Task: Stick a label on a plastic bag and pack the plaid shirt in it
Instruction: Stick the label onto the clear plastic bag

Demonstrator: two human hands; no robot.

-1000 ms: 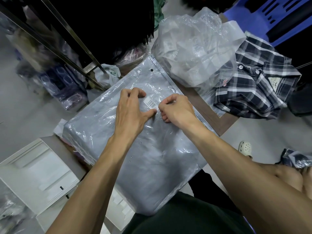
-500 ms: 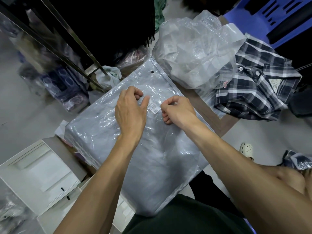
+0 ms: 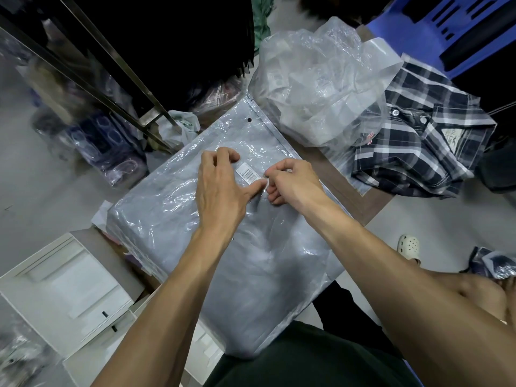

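A stack of flat grey-clear plastic bags (image 3: 178, 219) lies across the small table in front of me. A white barcode label (image 3: 249, 172) lies on the top bag. My left hand (image 3: 220, 191) rests over the label's left side, thumb stretched along its lower edge. My right hand (image 3: 293, 181) sits at the label's right end with curled fingers pinching there. The folded black-and-white plaid shirt (image 3: 424, 146) lies at the right on the table's far corner, apart from both hands.
A crumpled heap of clear plastic (image 3: 321, 88) sits behind the bags, partly over the shirt. White boxes (image 3: 64, 289) stand at the lower left. A metal rack (image 3: 117, 88) and bagged goods are at the upper left, a blue stool (image 3: 446, 32) at the upper right.
The left thumb has slid right along the label toward the right hand. The right hand has stayed at the label's right end, and the label lies flatter on the bag.
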